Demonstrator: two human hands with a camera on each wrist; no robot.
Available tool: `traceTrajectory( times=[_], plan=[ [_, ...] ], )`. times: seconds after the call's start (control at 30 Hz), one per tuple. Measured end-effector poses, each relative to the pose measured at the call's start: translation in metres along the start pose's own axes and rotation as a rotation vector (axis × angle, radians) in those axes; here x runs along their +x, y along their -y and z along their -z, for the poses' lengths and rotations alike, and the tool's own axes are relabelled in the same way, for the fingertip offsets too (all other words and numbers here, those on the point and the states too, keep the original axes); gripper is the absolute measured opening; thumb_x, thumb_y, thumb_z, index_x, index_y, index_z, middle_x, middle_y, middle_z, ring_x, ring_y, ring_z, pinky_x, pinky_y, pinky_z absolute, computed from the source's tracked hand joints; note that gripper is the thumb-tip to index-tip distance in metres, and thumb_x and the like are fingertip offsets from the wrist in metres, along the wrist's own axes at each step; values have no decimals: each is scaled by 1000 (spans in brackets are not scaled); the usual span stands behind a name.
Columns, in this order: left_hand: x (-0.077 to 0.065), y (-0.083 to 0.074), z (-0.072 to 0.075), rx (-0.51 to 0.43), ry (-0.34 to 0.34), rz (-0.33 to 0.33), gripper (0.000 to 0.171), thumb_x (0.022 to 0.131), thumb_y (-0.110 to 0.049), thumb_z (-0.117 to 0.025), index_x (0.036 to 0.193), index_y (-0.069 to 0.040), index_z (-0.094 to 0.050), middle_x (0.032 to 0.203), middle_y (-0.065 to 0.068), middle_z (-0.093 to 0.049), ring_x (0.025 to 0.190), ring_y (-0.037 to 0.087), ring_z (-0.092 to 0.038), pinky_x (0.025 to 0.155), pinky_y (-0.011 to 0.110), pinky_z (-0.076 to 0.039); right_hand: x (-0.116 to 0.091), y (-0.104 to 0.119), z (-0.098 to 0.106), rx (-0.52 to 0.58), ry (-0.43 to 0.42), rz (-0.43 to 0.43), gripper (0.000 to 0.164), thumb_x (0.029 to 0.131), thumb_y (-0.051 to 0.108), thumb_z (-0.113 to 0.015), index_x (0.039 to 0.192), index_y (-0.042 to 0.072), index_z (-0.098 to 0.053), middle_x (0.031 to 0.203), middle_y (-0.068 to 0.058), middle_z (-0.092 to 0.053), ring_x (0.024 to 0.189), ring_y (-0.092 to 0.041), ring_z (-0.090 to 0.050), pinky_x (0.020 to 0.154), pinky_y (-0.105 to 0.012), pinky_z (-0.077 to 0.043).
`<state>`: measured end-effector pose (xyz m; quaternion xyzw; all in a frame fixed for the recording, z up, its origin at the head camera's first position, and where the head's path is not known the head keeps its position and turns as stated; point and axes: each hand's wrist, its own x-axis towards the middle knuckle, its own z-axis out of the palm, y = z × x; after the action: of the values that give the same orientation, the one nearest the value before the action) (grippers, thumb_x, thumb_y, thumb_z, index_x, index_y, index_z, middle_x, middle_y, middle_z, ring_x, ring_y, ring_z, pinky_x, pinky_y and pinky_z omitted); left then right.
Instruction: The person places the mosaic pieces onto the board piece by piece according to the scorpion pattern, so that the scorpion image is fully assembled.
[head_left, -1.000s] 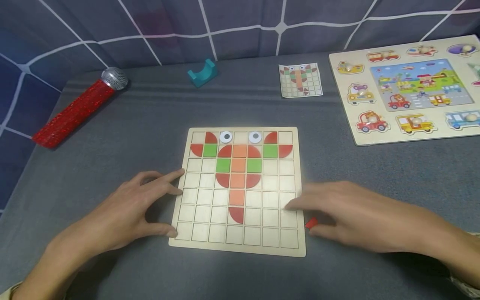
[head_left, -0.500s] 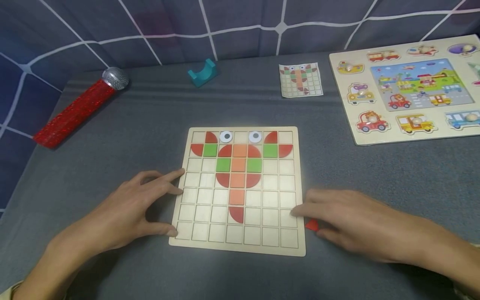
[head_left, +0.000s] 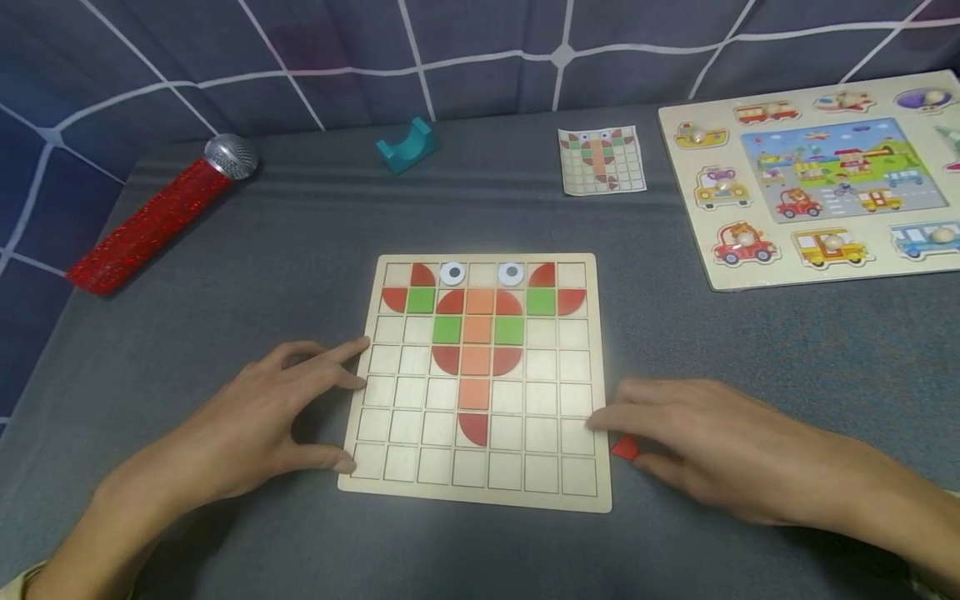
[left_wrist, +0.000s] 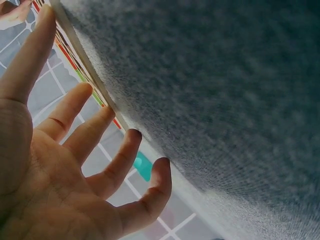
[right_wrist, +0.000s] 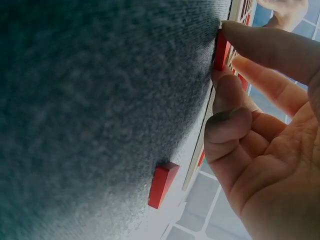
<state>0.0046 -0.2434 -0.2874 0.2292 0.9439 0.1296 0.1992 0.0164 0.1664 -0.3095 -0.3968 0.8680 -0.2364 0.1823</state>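
A square wooden grid board (head_left: 540,496) lies in the middle of the table, with red quarter-circle, green and orange square tiles and two eye discs set in it. My left hand (head_left: 258,421) spreads along its left edge, fingertips and thumb touching the rim. At the right edge my right hand (head_left: 705,442) pinches a small red tile (right_wrist: 221,50) between thumb and a curled finger. Its index fingertip reaches over the board's rim. A second red tile (right_wrist: 164,185) lies on the table beyond the curled fingers in the right wrist view, hidden in the head view.
Behind the board lies a small pattern card (head_left: 602,161) printed with the same grid design. A vehicle knob puzzle (head_left: 720,275) occupies the back right. A teal curved block (head_left: 407,148) and a red glittery microphone (head_left: 153,221) lie at the back left, before a tile-patterned cloth.
My right hand has drawn back slightly to the right and toward me, its index fingertip sliding back to the board's rim. The left hand and board have stayed put.
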Motion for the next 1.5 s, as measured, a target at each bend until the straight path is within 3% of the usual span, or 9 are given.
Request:
traceTrajectory(
  times=[0.4, 0.63, 1.0, 1.5],
  plan=[
    [0, -1, 1, 8, 6, 6, 81, 62, -65, -81, 130, -25, -62, 151, 0, -43, 130, 38, -40, 92, 71, -37, 3, 4, 7, -22, -43, 20, 43, 83, 16, -79, 122, 29, -66, 104, 23, -56, 84, 4, -53, 69, -27, -53],
    [0, 1, 0, 13, 1, -2, 80, 63, -65, -80, 129, -24, -63, 152, -1, -41, 130, 38, -40, 91, 71, -37, 32, 19, 2, -43, -119, 169, 30, 84, 12, -77, 111, 22, -68, 96, 18, -56, 80, 2, -51, 66, -24, -50],
    [-1, 0, 0, 15, -14, -14, 77, 63, -62, -82, 128, -25, -63, 151, -2, -43, 130, 36, -40, 92, 70, -37, 71, 40, -9, -124, -158, 305, 15, 88, 11, -71, 101, 18, -71, 81, 11, -51, 69, -3, -45, 54, -16, -40],
    [-1, 0, -1, 19, -20, -15, 77, 62, -61, -84, 127, -25, -63, 151, -2, -43, 130, 36, -41, 91, 69, -38, 77, 44, -13, -149, -82, 321, 24, 87, 7, -70, 108, 17, -70, 84, 8, -55, 74, -6, -51, 53, -17, -41]
  ],
)
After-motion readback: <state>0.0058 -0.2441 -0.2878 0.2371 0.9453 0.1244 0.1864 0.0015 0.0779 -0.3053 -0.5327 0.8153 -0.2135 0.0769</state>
